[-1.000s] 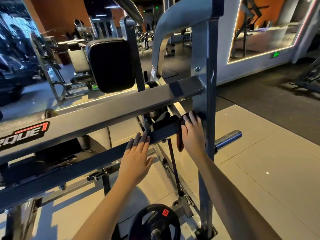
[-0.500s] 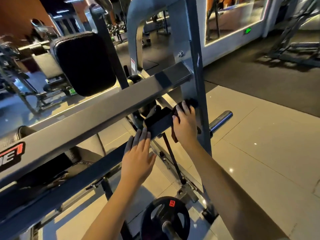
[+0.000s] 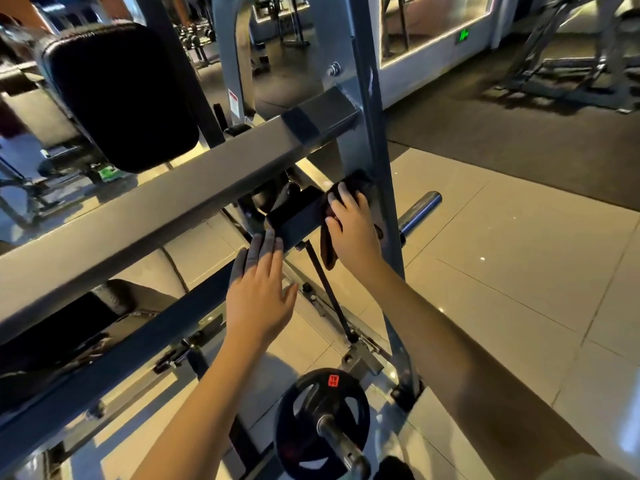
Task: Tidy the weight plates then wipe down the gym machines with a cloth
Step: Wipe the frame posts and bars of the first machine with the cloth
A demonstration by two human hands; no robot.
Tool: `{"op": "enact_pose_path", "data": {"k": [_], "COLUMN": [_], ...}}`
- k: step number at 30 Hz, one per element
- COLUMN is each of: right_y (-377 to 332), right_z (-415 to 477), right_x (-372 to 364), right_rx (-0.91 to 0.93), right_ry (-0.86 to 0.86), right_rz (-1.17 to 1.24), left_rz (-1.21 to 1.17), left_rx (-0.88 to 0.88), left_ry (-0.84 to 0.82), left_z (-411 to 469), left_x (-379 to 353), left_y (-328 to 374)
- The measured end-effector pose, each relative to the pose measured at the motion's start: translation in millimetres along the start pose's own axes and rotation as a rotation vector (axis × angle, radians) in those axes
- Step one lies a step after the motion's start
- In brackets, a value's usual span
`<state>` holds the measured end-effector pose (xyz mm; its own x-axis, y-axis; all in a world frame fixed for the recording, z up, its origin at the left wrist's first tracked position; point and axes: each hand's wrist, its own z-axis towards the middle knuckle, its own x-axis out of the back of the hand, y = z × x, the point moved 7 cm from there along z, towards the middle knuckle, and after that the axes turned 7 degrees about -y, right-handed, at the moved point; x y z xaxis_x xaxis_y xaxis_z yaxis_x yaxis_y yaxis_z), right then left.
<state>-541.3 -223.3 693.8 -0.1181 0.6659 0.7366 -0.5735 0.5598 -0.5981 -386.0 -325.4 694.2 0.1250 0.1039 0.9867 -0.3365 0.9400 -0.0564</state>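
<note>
Cloth, dark brown and crumpled, sits at the upper end of the dark steel crossbar, where the crossbar meets the grey upright post; the right hand grips it there, a tail hanging below the crossbar; the left hand rests flat and empty lower along the crossbar; the crossbar's length slopes down-left, so a wipe would likely run toward the left hand.

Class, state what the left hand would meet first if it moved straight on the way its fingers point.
The lower bar: the left hand lies flat with its fingertips seemingly touching it, though depth is unclear.
</note>
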Motion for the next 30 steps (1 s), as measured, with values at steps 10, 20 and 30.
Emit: {"op": "enact_pose_path", "data": {"k": [10, 20, 30], "right_y": [0, 17, 37], "right_z": [15, 25, 50], "right_x": [3, 18, 29], "right_rx": [-0.131, -0.061, 0.435], "right_ry": [0.034, 0.084, 0.148], "right_rz": [0.039, 0.106, -0.053], "left_rz": [0.001, 0.071, 0.108], "left_rx": [0.003, 0.037, 0.273], "left_ry": [0.016, 0.068, 0.179], "left_z": [0, 2, 24], "left_x": [2, 2, -8], "left_y": [1, 4, 29]}}
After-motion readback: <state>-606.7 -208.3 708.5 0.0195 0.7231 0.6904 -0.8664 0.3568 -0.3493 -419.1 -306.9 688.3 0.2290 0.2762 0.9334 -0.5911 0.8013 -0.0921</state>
